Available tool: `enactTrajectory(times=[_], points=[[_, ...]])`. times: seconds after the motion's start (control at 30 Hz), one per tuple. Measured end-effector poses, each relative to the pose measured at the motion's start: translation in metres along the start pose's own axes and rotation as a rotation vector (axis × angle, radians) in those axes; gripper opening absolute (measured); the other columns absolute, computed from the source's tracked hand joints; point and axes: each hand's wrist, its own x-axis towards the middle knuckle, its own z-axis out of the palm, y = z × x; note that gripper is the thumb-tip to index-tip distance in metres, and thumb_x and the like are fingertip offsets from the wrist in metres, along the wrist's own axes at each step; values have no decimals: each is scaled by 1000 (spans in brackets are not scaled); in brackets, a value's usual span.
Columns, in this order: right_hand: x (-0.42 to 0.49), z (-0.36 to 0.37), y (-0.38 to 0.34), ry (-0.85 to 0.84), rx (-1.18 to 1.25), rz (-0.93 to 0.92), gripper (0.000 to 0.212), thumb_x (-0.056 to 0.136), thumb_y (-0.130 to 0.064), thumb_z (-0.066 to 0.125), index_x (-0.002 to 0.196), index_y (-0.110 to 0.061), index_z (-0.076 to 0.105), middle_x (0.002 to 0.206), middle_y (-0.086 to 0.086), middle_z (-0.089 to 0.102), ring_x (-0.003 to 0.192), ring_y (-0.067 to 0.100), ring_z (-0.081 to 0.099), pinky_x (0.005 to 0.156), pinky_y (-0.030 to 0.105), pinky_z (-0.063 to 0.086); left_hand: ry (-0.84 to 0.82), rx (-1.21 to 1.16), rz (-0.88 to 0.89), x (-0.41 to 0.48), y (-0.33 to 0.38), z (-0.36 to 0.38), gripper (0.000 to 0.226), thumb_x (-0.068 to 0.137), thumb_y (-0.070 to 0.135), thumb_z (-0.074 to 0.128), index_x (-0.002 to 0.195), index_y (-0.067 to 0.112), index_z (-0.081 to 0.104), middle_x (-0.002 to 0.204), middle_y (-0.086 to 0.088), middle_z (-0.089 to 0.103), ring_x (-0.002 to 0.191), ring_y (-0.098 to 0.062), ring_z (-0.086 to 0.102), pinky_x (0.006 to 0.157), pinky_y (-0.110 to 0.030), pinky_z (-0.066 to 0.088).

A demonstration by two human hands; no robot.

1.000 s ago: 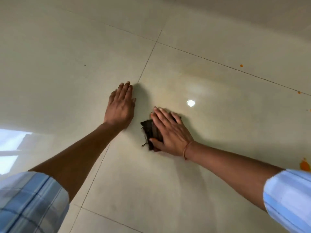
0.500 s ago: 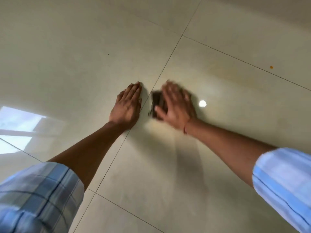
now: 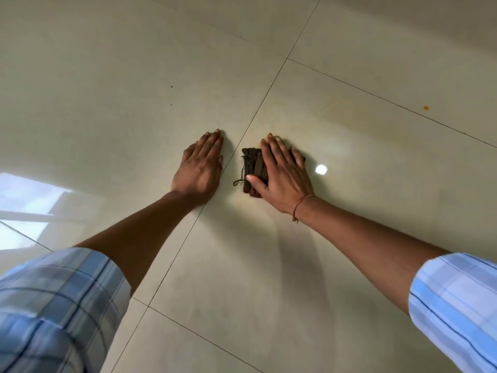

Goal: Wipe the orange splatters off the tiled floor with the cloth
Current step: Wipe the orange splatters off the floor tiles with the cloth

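The glossy cream tiled floor (image 3: 309, 265) fills the whole view, its large tiles divided by thin dark grout lines. One long grout line (image 3: 258, 109) runs from the far edge of the view down between the two hands. Near the left edge of the view the floor carries a pale window reflection (image 3: 32, 200).

Two bare forearms reach out from rolled blue checked sleeves (image 3: 53, 305) at the near corners. The left hand (image 3: 197, 170) lies palm down on the bare tile just left of the grout line, its fingers (image 3: 212, 142) straight and close together, holding nothing.

The right hand (image 3: 282, 179) is on the tile just right of that line, pressed flat on the cloth (image 3: 251, 168). Its fingers are stretched out straight across the top and the thumb lies along the cloth's near edge, so it presses rather than grips. The cloth is a small, dark brown folded wad with frayed threads trailing from its left side, flat on the floor and mostly covered by the hand.

A round bright light spot (image 3: 320, 169) shines on the tile just right of that hand. A thin reddish thread (image 3: 301, 204) circles the right wrist. One small orange splatter (image 3: 426, 107) sits well apart, on the next tile toward the far right, just beyond a grout line. Two tiny dark specks (image 3: 171, 86) dot the far left tile.
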Motion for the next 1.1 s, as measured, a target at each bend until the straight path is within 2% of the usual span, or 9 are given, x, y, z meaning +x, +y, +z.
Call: enactTrajectory(times=[0.1,0.27,0.5,0.63,0.7,0.77,0.93,1.0,1.1], points=[[-22,-5,4,18,61,-77,78,93,-59,32,153,-11,17,161,9,18,148,22,15,119,40,8,-14,11,-11,0,1,0,55,99,27,23,150,5,25,158,-10,24,146,-25,19,116,-40,18],[-16,-21,30,105,160,32,53,91,-40,58,134,-9,49,130,10,50,122,29,46,101,40,36,-35,10,-20,0,0,3,56,98,27,22,150,4,24,158,-11,24,146,-27,18,116,-41,16],[10,-46,19,116,274,122,16,87,-18,66,103,-16,69,101,5,59,98,27,58,90,40,44,-49,5,-38,-1,3,4,57,98,27,21,152,7,17,160,-10,18,147,-26,12,119,-42,12],[-38,-51,-1,327,306,-270,10,79,-6,71,89,-9,69,84,10,59,77,29,57,70,41,49,-51,2,-33,-1,3,2,60,95,27,19,152,6,19,159,-10,18,147,-27,13,118,-41,12],[-76,-42,-7,183,217,-594,7,84,-13,69,91,-11,69,82,8,58,71,25,56,65,35,48,-43,-6,-24,-1,4,1,60,96,27,20,151,5,20,159,-11,20,147,-27,15,118,-41,12],[-97,-39,-3,12,221,-686,23,90,-31,63,101,-11,69,85,5,60,68,19,57,62,30,49,-38,-14,-30,-1,5,1,58,97,25,22,152,6,20,159,-11,20,147,-27,14,118,-41,11],[-52,-48,11,165,320,-164,45,95,-37,52,125,-4,59,117,13,64,101,26,63,87,39,54,-33,-6,-34,-1,5,1,56,99,25,22,152,6,19,159,-11,19,147,-26,13,119,-41,11],[-30,-40,-1,77,256,-48,54,97,-37,50,139,-4,46,141,15,50,128,28,49,110,41,39,-42,-2,-34,-2,5,1,56,99,25,22,151,6,19,159,-11,19,147,-26,13,119,-41,12],[-31,-8,-31,-18,184,75,68,98,-46,42,149,-5,27,157,15,27,145,27,25,118,38,18,-43,1,-38,-1,7,-1,56,99,25,22,151,5,20,159,-11,19,147,-26,13,119,-41,12]])
